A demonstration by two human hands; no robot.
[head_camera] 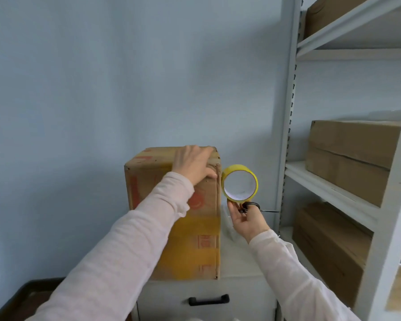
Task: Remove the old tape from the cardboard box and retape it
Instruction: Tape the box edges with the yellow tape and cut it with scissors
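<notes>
A tall cardboard box [202, 230] with red print and yellowish tape bands stands upright on a white cabinet [239, 265]. My left hand [192, 165] lies flat over the box's top right edge, fingers spread and pressing. Just right of the box, my right hand [247, 220] pinches the lower rim of a yellow tape roll [240, 183] and also holds black-handled scissors [252, 207], whose blades point right. The roll sits close against the box's upper right corner.
A grey metal shelving unit [287, 140] stands at the right with several brown cardboard boxes [350, 158] on its shelves. The cabinet has a drawer with a black handle [208, 300]. A dark surface [33, 295] shows at the lower left. A pale wall lies behind.
</notes>
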